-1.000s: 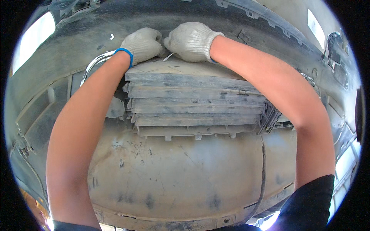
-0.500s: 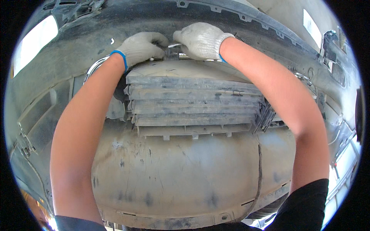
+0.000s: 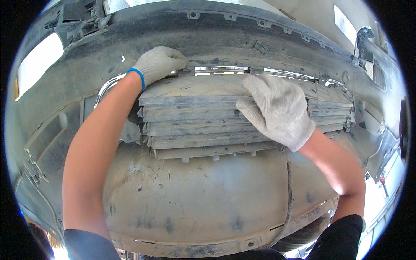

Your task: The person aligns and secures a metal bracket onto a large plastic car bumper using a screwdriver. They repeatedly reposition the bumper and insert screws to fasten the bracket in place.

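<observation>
My left hand (image 3: 161,64), in a white knit glove with a blue cuff edge, is closed at the upper edge of the grille opening. Its fingertips meet beside the chrome strip (image 3: 222,70), and whatever lies between them is hidden. My right hand (image 3: 279,110), gloved too, hovers over the right part of the slatted grey grille (image 3: 212,116). A gap shows between its thumb and fingers, with nothing visible in it. Both are over the inner side of a large, dusty car bumper cover (image 3: 182,186).
Mounting tabs (image 3: 262,23) line the bumper's far edge. A dark corrugated cable (image 3: 289,190) runs down the near right part. Brackets and wiring (image 3: 35,167) sit at the left side. White light shows through an opening (image 3: 40,66) at the upper left.
My right hand has pulled away from beside my left hand, moving right and toward me over the grille. More of the chrome strip shows. My left hand stays at the same edge.
</observation>
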`<state>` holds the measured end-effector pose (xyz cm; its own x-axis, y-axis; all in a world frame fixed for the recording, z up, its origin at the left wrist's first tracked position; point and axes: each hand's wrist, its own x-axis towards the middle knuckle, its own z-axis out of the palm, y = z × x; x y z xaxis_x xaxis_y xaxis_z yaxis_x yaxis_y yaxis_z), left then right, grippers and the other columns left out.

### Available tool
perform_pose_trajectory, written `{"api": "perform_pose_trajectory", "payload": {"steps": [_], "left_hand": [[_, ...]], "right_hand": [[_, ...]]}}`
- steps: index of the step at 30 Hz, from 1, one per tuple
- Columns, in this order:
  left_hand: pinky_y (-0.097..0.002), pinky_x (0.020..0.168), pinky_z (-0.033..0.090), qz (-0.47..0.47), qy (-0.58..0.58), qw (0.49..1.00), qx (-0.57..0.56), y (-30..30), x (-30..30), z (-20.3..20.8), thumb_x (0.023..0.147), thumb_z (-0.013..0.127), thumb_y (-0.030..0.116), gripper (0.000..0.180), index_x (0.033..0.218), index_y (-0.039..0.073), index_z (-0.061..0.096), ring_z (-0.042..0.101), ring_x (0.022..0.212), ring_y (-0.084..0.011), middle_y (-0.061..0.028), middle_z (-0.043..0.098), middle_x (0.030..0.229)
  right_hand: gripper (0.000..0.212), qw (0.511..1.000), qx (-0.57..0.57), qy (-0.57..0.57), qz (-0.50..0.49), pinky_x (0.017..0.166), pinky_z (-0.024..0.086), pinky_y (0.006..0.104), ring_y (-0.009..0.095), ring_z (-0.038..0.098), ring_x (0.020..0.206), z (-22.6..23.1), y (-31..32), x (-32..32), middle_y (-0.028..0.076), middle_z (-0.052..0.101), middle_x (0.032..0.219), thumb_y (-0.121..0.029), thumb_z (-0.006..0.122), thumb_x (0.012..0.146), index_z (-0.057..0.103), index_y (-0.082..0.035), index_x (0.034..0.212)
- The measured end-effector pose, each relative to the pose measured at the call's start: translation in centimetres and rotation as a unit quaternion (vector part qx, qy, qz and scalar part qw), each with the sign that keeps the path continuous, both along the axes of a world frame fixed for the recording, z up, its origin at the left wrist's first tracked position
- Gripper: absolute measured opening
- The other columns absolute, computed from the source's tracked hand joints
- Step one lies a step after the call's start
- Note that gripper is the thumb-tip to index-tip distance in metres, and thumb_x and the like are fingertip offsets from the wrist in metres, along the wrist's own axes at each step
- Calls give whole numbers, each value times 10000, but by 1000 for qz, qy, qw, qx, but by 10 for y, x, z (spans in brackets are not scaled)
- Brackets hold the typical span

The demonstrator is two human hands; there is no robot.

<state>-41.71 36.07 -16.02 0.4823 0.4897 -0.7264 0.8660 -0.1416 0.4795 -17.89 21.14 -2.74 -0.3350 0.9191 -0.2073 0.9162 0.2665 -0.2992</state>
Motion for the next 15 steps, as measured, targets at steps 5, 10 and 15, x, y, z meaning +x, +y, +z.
{"api": "perform_pose_trajectory", "payload": {"steps": [5,10,15], "left_hand": [[-400,978,513,32,0,999,-5,-5,-5,-5,909,605,444,434,1188,157,773,685,1094,-299,-104,745,1194],[-382,990,499,-61,-31,998,0,9,7,13,945,573,391,437,1237,110,738,673,1114,-296,-132,729,1217],[-438,1008,502,31,-10,999,7,3,18,87,974,543,316,397,1253,86,704,673,1146,-344,-203,701,1248]], "right_hand": [[305,991,119,-9,65,515,529,357,218,668,683,-31,-13,9,77,628,825,-355,728,881,646,-70,950],[240,994,95,-35,44,506,511,362,219,654,674,-36,-25,12,61,619,817,-323,722,882,645,-102,930],[176,978,6,166,-125,654,576,335,210,696,782,-13,-6,20,93,673,897,-223,615,997,672,-60,1030]]}}
